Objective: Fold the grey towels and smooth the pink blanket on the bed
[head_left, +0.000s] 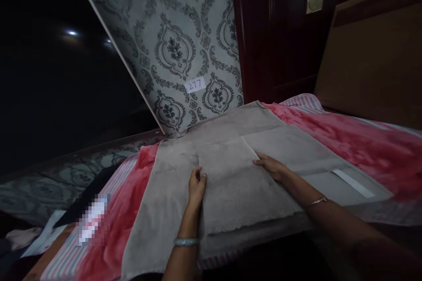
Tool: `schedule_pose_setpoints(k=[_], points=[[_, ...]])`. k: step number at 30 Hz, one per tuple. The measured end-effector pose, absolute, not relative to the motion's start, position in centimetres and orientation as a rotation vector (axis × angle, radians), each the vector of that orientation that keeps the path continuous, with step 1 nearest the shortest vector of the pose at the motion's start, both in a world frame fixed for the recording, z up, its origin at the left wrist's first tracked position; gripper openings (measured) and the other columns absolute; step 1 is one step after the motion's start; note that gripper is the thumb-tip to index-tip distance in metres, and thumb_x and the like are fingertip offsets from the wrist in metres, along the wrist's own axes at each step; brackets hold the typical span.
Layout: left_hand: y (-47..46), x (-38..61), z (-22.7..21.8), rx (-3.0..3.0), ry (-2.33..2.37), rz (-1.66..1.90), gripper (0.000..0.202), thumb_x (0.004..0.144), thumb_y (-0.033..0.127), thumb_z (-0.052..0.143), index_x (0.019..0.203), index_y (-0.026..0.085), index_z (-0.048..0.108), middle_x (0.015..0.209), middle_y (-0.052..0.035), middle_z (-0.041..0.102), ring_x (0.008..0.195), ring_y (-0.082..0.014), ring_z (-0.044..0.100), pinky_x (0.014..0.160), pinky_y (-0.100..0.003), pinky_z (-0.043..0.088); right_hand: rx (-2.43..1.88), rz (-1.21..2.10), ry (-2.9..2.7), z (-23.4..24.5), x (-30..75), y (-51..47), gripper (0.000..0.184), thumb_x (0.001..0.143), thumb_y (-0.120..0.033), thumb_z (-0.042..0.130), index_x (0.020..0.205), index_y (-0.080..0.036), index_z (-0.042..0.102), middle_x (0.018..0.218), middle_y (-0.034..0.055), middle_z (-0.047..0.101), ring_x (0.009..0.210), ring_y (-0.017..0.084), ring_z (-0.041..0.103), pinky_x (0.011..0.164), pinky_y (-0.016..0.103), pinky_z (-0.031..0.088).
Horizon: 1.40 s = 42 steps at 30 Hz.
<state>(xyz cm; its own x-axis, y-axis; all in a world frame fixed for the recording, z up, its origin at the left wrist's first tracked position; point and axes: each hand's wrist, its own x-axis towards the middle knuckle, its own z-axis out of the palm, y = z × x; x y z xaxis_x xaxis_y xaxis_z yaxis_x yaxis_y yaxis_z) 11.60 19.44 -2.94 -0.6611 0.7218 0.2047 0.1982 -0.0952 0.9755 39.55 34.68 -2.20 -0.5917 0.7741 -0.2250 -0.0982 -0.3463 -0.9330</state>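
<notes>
A soft grey cloth (169,202) lies spread over the bedding, with a folded grey panel (231,189) in its middle. My left hand (197,186) is at the left edge of this panel, fingers curled and thumb close to the forefinger, gripping the cloth's edge. Across the panel, my right hand (271,167) pinches its right edge between thumb and fingers. To the right, a smooth grey part of the cloth carries a white strip (352,183). My fingertips are partly hidden by the fabric.
Beneath the cloth is a red fluffy blanket (359,142) over a striped sheet (121,184). A dark screen (59,66) stands at left, patterned wallpaper (174,48) behind with a paper label (195,84) reading 277. At right leans a brown board (372,61).
</notes>
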Motion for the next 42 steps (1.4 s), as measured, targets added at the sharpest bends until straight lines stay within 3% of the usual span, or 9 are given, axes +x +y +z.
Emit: schedule_pose_setpoints(k=[10, 16, 20, 23, 27, 31, 36, 39, 42], points=[[18.6, 12.1, -2.1, 0.751, 1.622, 1.656, 0.073, 0.054, 0.047, 0.089, 0.114, 0.017, 0.061, 0.084, -0.0044, 0.073, 0.077, -0.0220, 0.070, 0.072, -0.033, 0.055, -0.863, 1.924, -1.359, -2.3, 39.7, 35.0, 0.060, 0.073, -0.022, 0.067, 0.132, -0.022, 0.058, 0.100, 0.0035, 0.075, 0.075, 0.021, 0.069, 0.070, 0.035, 0.057], [18.9, 12.1, -3.0, 0.782, 1.663, 1.651, 0.072, 0.054, 0.049, 0.086, 0.113, 0.016, 0.060, 0.081, -0.0033, 0.071, 0.073, -0.0203, 0.069, 0.066, -0.030, 0.054, -0.986, 1.820, -1.370, -2.1, 39.3, 35.1, 0.064, 0.071, -0.017, 0.065, 0.134, -0.021, 0.058, 0.100, 0.0026, 0.075, 0.078, 0.021, 0.069, 0.067, 0.032, 0.056], [18.6, 12.1, -2.9, 0.804, 1.665, 1.652, 0.073, 0.056, 0.047, 0.086, 0.115, 0.014, 0.059, 0.079, -0.0028, 0.071, 0.071, -0.0198, 0.068, 0.064, -0.029, 0.053, -1.027, 1.771, -1.412, -1.8, 39.8, 34.2, 0.071, 0.073, -0.020, 0.065, 0.142, -0.019, 0.050, 0.109, 0.0062, 0.073, 0.083, 0.021, 0.067, 0.073, 0.033, 0.057], [18.4, 12.3, -2.4, 0.788, 1.660, 1.661, 0.078, 0.058, 0.046, 0.087, 0.122, 0.013, 0.058, 0.076, -0.0016, 0.070, 0.067, -0.0195, 0.068, 0.062, -0.029, 0.054, -1.070, 1.637, -1.529, -2.0, 40.7, 33.6, 0.090, 0.072, -0.027, 0.073, 0.153, -0.019, 0.035, 0.121, 0.0085, 0.068, 0.094, 0.022, 0.066, 0.082, 0.034, 0.056], [18.3, 12.7, -2.1, 0.772, 1.626, 1.656, 0.089, 0.056, 0.045, 0.088, 0.132, 0.015, 0.053, 0.076, -0.0002, 0.070, 0.064, -0.0195, 0.068, 0.059, -0.029, 0.053, -1.129, 1.342, -1.758, -2.5, 41.7, 33.4, 0.100, 0.070, -0.026, 0.073, 0.158, -0.023, 0.027, 0.123, 0.0052, 0.066, 0.107, 0.024, 0.062, 0.100, 0.041, 0.049], [18.3, 12.8, -2.2, 0.793, 1.625, 1.658, 0.094, 0.055, 0.044, 0.089, 0.136, 0.016, 0.050, 0.076, 0.0006, 0.069, 0.066, -0.0190, 0.068, 0.061, -0.028, 0.053, -1.296, 0.951, -2.043, -2.2, 41.9, 33.3, 0.081, 0.076, -0.020, 0.066, 0.154, -0.021, 0.041, 0.117, 0.0105, 0.068, 0.111, 0.030, 0.061, 0.105, 0.044, 0.044], [18.0, 13.0, -2.0, 0.783, 1.578, 1.621, 0.101, 0.057, 0.044, 0.088, 0.144, 0.018, 0.044, 0.090, -0.0044, 0.072, 0.077, -0.0234, 0.071, 0.069, -0.033, 0.057, -1.229, 0.433, -2.307, -0.4, 40.2, 31.6, 0.061, 0.090, -0.026, 0.055, 0.150, -0.021, 0.048, 0.142, 0.0180, 0.054, 0.126, 0.035, 0.052, 0.108, 0.049, 0.040], [17.8, 13.0, -1.9, 0.830, 1.558, 1.621, 0.100, 0.058, 0.038, 0.089, 0.146, 0.021, 0.044, 0.110, -0.0096, 0.072, 0.095, -0.0257, 0.071, 0.081, -0.036, 0.058, -0.882, 0.317, -2.479, 0.0, 37.9, 29.7, 0.063, 0.096, -0.042, 0.052, 0.155, -0.022, 0.042, 0.161, 0.0150, 0.034, 0.146, 0.037, 0.031, 0.117, 0.055, 0.028], [17.6, 13.0, -2.1, 0.913, 1.541, 1.636, 0.099, 0.059, 0.032, 0.088, 0.147, 0.022, 0.043, 0.127, -0.0131, 0.066, 0.113, -0.0270, 0.066, 0.095, -0.038, 0.055, -0.583, 0.404, -2.742, -0.8, 36.4, 28.3, 0.062, 0.100, -0.054, 0.044, 0.158, -0.030, 0.037, 0.165, 0.0073, 0.027, 0.153, 0.034, 0.019, 0.121, 0.059, 0.017]])
